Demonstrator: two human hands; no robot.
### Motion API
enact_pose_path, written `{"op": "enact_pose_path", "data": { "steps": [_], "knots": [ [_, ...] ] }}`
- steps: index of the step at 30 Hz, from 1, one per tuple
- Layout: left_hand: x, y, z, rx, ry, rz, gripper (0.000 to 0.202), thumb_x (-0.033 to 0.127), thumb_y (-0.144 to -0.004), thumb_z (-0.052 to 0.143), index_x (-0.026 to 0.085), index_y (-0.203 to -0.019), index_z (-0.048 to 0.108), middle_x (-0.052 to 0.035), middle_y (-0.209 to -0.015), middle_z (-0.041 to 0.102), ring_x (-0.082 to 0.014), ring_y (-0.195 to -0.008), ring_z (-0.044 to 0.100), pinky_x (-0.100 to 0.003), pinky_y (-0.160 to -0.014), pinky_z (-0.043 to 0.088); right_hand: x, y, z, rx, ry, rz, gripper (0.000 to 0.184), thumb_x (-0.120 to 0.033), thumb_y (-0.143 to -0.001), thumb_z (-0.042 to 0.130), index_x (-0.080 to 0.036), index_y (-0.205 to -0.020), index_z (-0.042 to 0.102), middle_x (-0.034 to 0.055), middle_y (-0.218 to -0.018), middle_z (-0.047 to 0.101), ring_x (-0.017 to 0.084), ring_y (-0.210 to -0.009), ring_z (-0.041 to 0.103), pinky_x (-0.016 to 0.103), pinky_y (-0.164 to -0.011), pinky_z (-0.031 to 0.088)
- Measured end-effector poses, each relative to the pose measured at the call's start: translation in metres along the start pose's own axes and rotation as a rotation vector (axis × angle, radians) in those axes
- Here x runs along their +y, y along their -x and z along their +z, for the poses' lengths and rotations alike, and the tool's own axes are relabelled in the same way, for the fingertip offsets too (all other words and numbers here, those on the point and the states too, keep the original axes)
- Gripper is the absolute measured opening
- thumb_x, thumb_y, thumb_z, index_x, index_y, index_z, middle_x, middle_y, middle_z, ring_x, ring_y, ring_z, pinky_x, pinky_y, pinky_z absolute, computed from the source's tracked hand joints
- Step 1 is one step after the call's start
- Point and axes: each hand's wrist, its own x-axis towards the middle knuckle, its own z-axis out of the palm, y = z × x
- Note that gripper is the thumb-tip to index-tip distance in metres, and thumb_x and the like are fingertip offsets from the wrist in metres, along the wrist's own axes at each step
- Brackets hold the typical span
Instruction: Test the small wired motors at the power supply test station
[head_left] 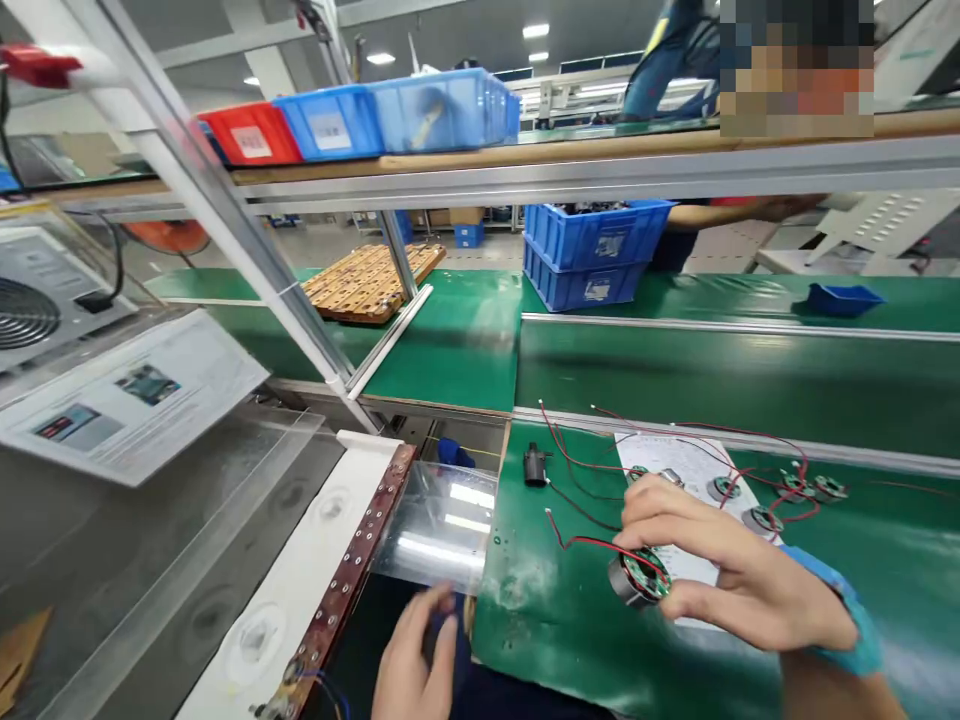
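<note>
My right hand (739,570) holds a small round motor part (637,578) with a green circuit board and red and black wires, just above the green mat (570,620). Several more of these wired parts (761,520) lie on a white sheet (690,470) beyond my fingers. A small black part (535,465) stands on the mat to the left. My left hand (416,655) is low at the bench's front edge, fingers curled near a clear plastic flap (442,525); what it grips is blurred.
A brown drilled strip (352,575) and white board (300,590) run at the left. Stacked blue bins (592,250) and a wooden tray (371,280) sit across the green conveyor (712,370). A person's arm (742,210) rests opposite. A laminated sheet (135,395) is at left.
</note>
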Motion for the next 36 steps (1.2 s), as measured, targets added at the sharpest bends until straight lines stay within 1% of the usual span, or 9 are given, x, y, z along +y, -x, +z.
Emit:
{"op": "enact_pose_path", "data": {
  "steps": [2, 4, 7, 11, 15, 19, 25, 30, 36],
  "knots": [
    [0.032, -0.057, 0.025, 0.035, -0.142, 0.26, 0.038, 0.032, -0.099, 0.042, 0.02, -0.129, 0.063, -0.0138, -0.135, 0.065, -0.0263, -0.131, 0.059, -0.046, -0.114, 0.047, -0.001, 0.006, -0.009, 0.027, 0.052, 0.023, 0.048, -0.016, -0.079, 0.081, -0.03, -0.124, 0.074, 0.0131, -0.103, 0.07, 0.026, -0.096, 0.062, 0.046, -0.083, 0.053],
    [0.063, -0.109, 0.049, -0.044, -0.32, 0.513, 0.049, 0.011, -0.094, 0.04, 0.017, -0.14, 0.056, -0.0144, -0.145, 0.057, -0.0263, -0.143, 0.047, -0.048, -0.121, 0.039, 0.0, 0.009, -0.014, 0.115, 0.122, 0.031, 0.041, -0.019, -0.08, 0.081, -0.029, -0.119, 0.075, 0.0125, -0.1, 0.071, 0.025, -0.093, 0.063, 0.043, -0.079, 0.053],
    [0.094, -0.168, 0.079, -0.214, -0.655, 0.703, 0.067, -0.004, -0.083, 0.045, 0.017, -0.147, 0.051, -0.0184, -0.157, 0.045, -0.0349, -0.151, 0.033, -0.054, -0.122, 0.035, 0.009, 0.01, -0.011, 0.299, 0.295, 0.068, 0.024, -0.029, -0.086, 0.077, -0.025, -0.109, 0.074, 0.0099, -0.095, 0.07, 0.024, -0.09, 0.062, 0.04, -0.075, 0.052],
    [0.105, -0.212, 0.104, -0.388, -0.889, 0.956, 0.042, 0.007, -0.093, 0.052, 0.019, -0.13, 0.065, -0.0191, -0.158, 0.044, -0.0379, -0.149, 0.037, -0.058, -0.121, 0.035, 0.026, 0.014, 0.003, 0.427, 0.49, 0.154, 0.019, -0.034, -0.092, 0.07, -0.02, -0.105, 0.069, 0.0076, -0.095, 0.068, 0.021, -0.091, 0.06, 0.038, -0.077, 0.051],
    [0.1, -0.227, 0.105, -0.38, -0.898, 1.083, 0.021, 0.01, -0.092, 0.059, 0.016, -0.109, 0.07, -0.018, -0.149, 0.055, -0.0371, -0.146, 0.043, -0.059, -0.119, 0.036, 0.04, 0.018, 0.014, 0.508, 0.53, 0.178, 0.02, -0.036, -0.091, 0.072, -0.02, -0.101, 0.068, 0.0056, -0.095, 0.067, 0.021, -0.091, 0.06, 0.036, -0.077, 0.051],
    [0.085, -0.207, 0.089, -0.261, -0.577, 0.9, 0.039, 0.013, -0.08, 0.075, 0.018, -0.117, 0.062, -0.0163, -0.148, 0.056, -0.0376, -0.146, 0.042, -0.061, -0.118, 0.036, 0.05, 0.015, 0.023, 0.638, 0.485, 0.261, 0.021, -0.039, -0.087, 0.075, -0.021, -0.094, 0.068, 0.0031, -0.089, 0.066, 0.02, -0.087, 0.06, 0.034, -0.073, 0.051],
    [0.065, -0.121, 0.077, -0.037, 0.08, 0.504, 0.041, 0.023, -0.087, 0.071, 0.027, -0.125, 0.057, -0.009, -0.135, 0.065, -0.0292, -0.142, 0.048, -0.057, -0.114, 0.041, 0.053, -0.005, 0.057, 0.793, 0.369, 0.285, 0.021, -0.042, -0.086, 0.077, -0.023, -0.092, 0.068, 0.0007, -0.087, 0.065, 0.018, -0.083, 0.059, 0.033, -0.072, 0.05],
    [0.059, -0.062, 0.076, 0.012, 0.144, 0.443, 0.039, 0.027, -0.084, 0.076, 0.03, -0.119, 0.059, -0.0043, -0.127, 0.069, -0.0277, -0.136, 0.053, -0.054, -0.109, 0.046, 0.043, -0.016, 0.094, 0.679, 0.307, 0.189, 0.019, -0.033, -0.087, 0.077, -0.022, -0.098, 0.066, 0.0014, -0.09, 0.065, 0.017, -0.086, 0.059, 0.031, -0.073, 0.051],
    [0.047, -0.022, 0.082, 0.192, 0.064, 0.464, 0.044, 0.017, -0.082, 0.076, 0.028, -0.119, 0.056, -0.0039, -0.124, 0.071, -0.0274, -0.133, 0.055, -0.052, -0.109, 0.045, 0.037, -0.011, 0.124, 0.517, 0.302, 0.065, 0.023, -0.031, -0.087, 0.077, -0.02, -0.103, 0.064, 0.0031, -0.089, 0.065, 0.018, -0.086, 0.058, 0.032, -0.073, 0.051]
  ]
}}
